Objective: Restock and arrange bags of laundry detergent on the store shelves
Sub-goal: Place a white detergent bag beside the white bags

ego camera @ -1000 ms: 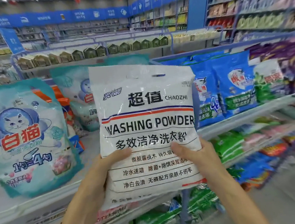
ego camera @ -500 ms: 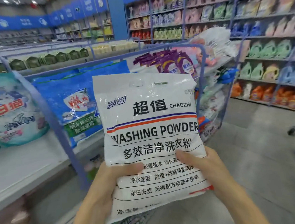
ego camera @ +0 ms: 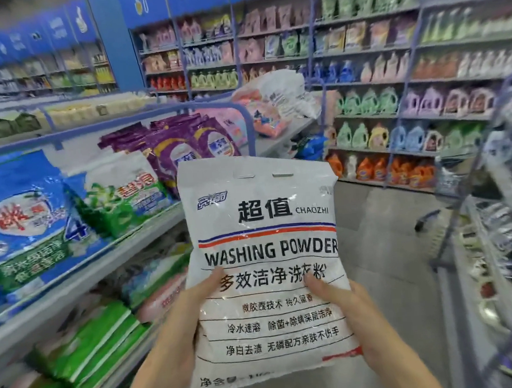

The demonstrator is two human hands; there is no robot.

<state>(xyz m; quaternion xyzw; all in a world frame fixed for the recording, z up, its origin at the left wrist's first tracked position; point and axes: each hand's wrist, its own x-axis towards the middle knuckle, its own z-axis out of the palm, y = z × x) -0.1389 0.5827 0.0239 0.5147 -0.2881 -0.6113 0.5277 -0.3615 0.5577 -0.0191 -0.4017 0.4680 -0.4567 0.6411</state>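
I hold a white bag of washing powder (ego camera: 263, 230) upright in front of me, label facing me. My left hand (ego camera: 193, 303) grips its lower left edge with the thumb across the front. My right hand (ego camera: 346, 306) grips the lower right edge the same way. The bag hangs in the aisle, to the right of the shelf unit (ego camera: 147, 233) that carries blue bags (ego camera: 21, 218), green-and-white bags (ego camera: 126, 195) and purple bags (ego camera: 178, 151) of detergent. My fingers behind the bag are hidden.
Further along the top shelf lie pink and white bags (ego camera: 275, 100). Lower shelves hold green bags (ego camera: 89, 344). Across the aisle stands a wall of detergent bottles (ego camera: 379, 98). A rack with dark goods (ego camera: 503, 235) stands on the right. Grey floor (ego camera: 381, 245) lies ahead.
My view has swung to the right along the shelf; the teal cat bags have left the view and the far bottle wall has come in. Both hands keep the same hold on the bag.
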